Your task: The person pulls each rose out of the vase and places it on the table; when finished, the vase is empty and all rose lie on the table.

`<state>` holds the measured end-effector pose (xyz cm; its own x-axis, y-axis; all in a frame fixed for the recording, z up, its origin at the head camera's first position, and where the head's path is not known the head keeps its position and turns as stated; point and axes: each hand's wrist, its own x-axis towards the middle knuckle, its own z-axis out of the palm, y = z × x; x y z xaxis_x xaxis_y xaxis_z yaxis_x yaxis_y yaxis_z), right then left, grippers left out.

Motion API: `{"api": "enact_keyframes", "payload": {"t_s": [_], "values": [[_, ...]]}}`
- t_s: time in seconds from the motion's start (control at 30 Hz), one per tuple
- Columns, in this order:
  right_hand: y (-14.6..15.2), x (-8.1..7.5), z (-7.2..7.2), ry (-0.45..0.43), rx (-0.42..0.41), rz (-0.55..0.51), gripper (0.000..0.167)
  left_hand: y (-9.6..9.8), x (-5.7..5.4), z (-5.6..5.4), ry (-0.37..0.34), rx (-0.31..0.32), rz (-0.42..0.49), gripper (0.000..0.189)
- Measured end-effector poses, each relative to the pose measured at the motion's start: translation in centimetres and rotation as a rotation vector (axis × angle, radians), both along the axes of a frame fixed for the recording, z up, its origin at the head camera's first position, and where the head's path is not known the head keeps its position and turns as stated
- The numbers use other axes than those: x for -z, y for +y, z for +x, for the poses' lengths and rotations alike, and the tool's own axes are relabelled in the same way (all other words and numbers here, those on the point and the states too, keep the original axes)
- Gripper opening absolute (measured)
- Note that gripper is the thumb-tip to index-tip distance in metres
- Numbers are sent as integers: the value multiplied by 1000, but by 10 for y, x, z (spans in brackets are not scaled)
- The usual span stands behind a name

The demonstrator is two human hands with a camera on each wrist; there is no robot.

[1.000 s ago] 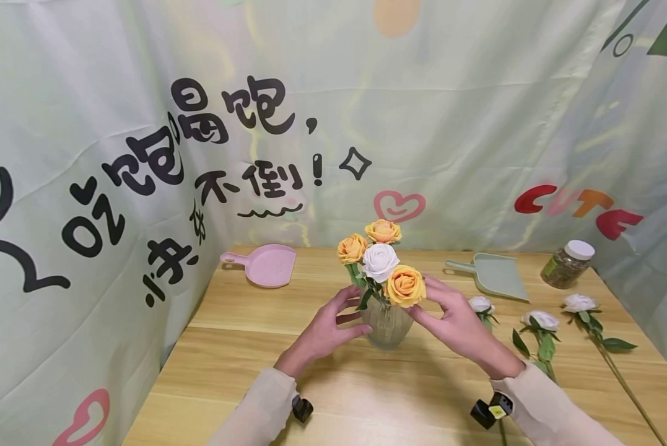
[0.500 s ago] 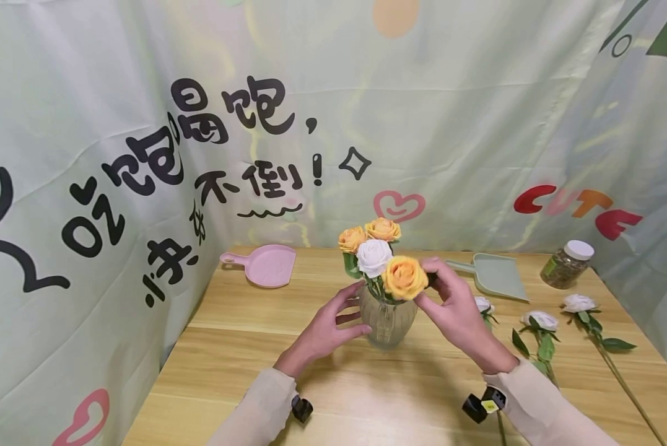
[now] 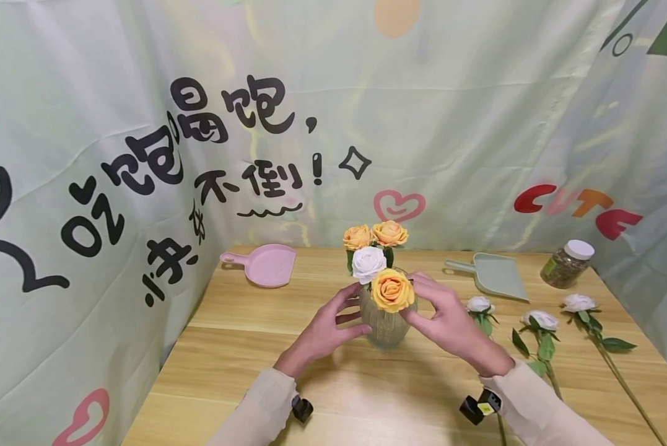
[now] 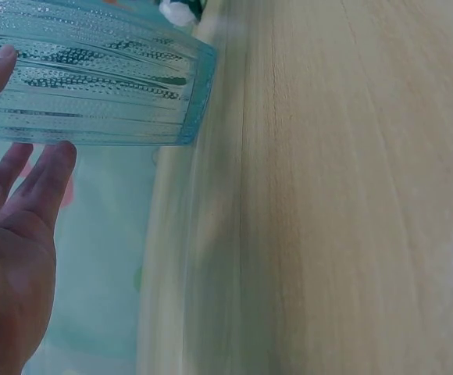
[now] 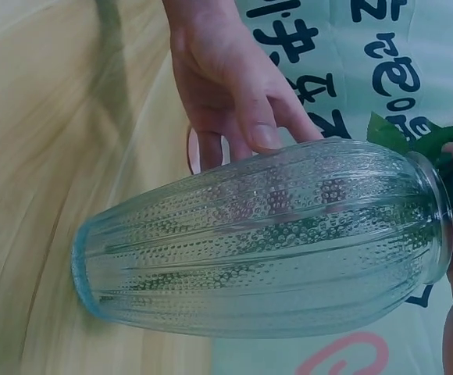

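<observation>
A ribbed clear glass vase (image 3: 386, 328) stands upright on the wooden table, bearing a white rose (image 3: 369, 264) and orange roses. My left hand (image 3: 333, 325) holds the vase's left side, thumb in front and fingers behind; the right wrist view shows its fingertips on the glass (image 5: 250, 242). At the vase's mouth, my right hand (image 3: 450, 316) pinches the nearest orange rose (image 3: 392, 290) just under its bloom. That bloom hides part of the rim and the pinched stem. Two more orange roses (image 3: 390, 233) rise at the back.
White roses (image 3: 540, 320) on long stems lie at the right, near my right forearm. Behind them are a grey-green dustpan (image 3: 500, 275) and a white-lidded jar (image 3: 567, 264). A pink dustpan (image 3: 270, 266) sits back left. A printed cloth (image 3: 450, 124) hangs behind the table.
My right hand has lifted slightly, then lowered again. The nearest orange rose has moved left and down over the vase's front, and the white rose has shifted left. The left hand stays put.
</observation>
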<state>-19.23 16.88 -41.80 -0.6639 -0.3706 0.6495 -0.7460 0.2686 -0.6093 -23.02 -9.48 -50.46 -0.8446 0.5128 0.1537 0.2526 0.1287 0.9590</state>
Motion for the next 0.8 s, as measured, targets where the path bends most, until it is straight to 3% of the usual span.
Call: {"api": "enact_keyframes", "payload": {"t_s": [0.1, 0.27, 0.47, 0.8], "values": [[-2, 0, 0, 29, 14, -6, 50, 0, 0, 0, 1, 3, 4, 84], [-5, -2, 1, -6, 52, -81, 56, 0, 1, -1, 6, 1, 8, 84], [-6, -3, 0, -56, 99, -171, 51, 0, 2, 0, -3, -6, 13, 79], [-8, -6, -6, 2, 97, -232, 42, -1, 2, -1, 7, 1, 17, 78]]}}
